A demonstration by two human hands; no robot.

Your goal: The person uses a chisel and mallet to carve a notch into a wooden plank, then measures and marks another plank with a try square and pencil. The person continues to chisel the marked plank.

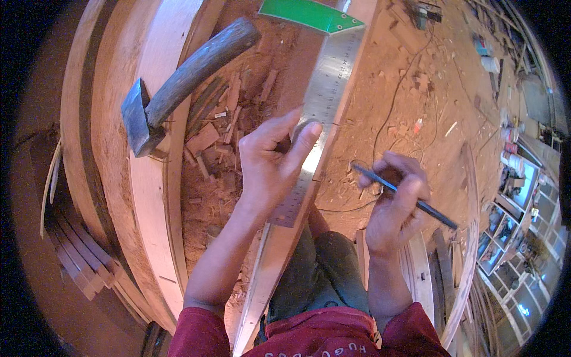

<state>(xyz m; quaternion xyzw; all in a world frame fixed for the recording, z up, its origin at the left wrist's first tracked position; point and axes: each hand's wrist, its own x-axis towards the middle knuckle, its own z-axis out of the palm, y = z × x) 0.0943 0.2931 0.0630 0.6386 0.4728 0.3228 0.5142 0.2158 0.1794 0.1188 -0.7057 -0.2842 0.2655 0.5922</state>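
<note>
Both forearms come up from the lower edge. The left hand (270,157) has its fingers curled in a pinch; the right hand (395,199) is closed, thumb uppermost.

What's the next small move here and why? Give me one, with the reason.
Probably bring the pencil tip in to the steel ruler edge. The left hand already presses the ruler flat along the wooden strip, while the right hand holds the pencil clear of it.
</note>
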